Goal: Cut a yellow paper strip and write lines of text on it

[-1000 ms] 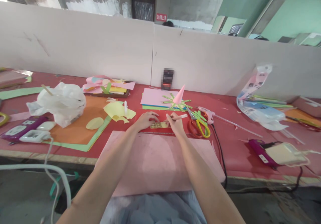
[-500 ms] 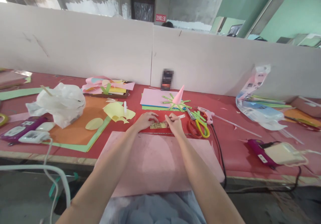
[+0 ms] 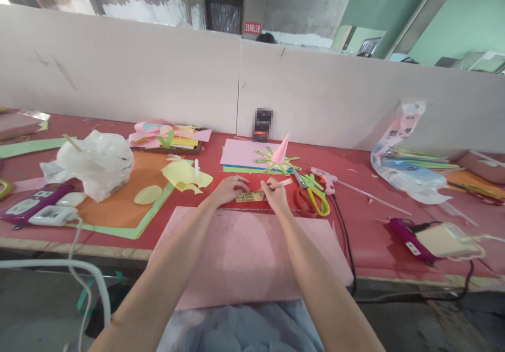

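Even lettering, I judge, wants the left hand (image 3: 231, 190) pinning the left end of the marked yellow paper slip (image 3: 248, 198), with light strokes. Left fingers: loosely curled; whether they press it, I cannot tell. Slip lies on a red sheet (image 3: 255, 179), between both hands. Right hand (image 3: 277, 197) angles inward, fingers closed round a white pen (image 3: 285, 182), shaft leaning rightward.

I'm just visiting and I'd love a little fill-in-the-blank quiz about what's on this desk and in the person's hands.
1. The right hand holds a ____ above the yellow slip.
2. The cone among the green strips is ____.
3. The scissors have handles in red and ____.
4. The sheet under the pale oval is ____.

Missing words: pen; pink; yellow; orange.
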### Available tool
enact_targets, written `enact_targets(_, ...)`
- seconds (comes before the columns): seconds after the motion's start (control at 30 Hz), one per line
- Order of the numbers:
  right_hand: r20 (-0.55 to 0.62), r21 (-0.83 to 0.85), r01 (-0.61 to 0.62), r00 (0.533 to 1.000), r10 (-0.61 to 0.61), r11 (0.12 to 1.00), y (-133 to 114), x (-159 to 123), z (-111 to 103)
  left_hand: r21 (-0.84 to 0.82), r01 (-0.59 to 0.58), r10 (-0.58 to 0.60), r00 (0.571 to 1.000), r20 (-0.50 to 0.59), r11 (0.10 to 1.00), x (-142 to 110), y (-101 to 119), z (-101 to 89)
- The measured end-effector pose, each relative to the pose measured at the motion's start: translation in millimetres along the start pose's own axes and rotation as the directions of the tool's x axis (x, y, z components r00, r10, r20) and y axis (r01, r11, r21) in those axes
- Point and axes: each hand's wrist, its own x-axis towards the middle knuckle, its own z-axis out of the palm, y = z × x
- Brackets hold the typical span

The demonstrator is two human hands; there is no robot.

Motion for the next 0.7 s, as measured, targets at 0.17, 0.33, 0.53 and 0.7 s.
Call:
enact_targets(0.17, 0.01, -0.002, 0.006, 1.0, -0.006, 1.0, -2.7, -1.1, 0.1, 0.005, -0.004, 0.004, 1.0, -0.009, 1.0, -0.4, 1.9, -0.7)
enact_targets(0.33, 0.028, 0.027, -0.024, 0.999, 0.024, 0.999, -4.0, -1.7, -1.0, 0.005, -0.002, 0.002, 1.0, -0.008, 1.0, -0.6, 2.9, -0.8)
enact_targets(0.53, 0.012, 0.029, -0.015, 1.0, 0.014, 0.999, -4.3, -1.0, -1.3, -0.001, -0.003, 0.003, 1.0, -0.011, 1.0, -0.4, 2.8, -0.7)
enact_targets(0.7, 0.032, 0.003, -0.011, 0.999, 0.011, 1.0, -5.4, -1.3, -1.2, 0.007, -0.009, 0.009, 1.0, -0.018, 1.0, -0.3, 2.1, -0.2)
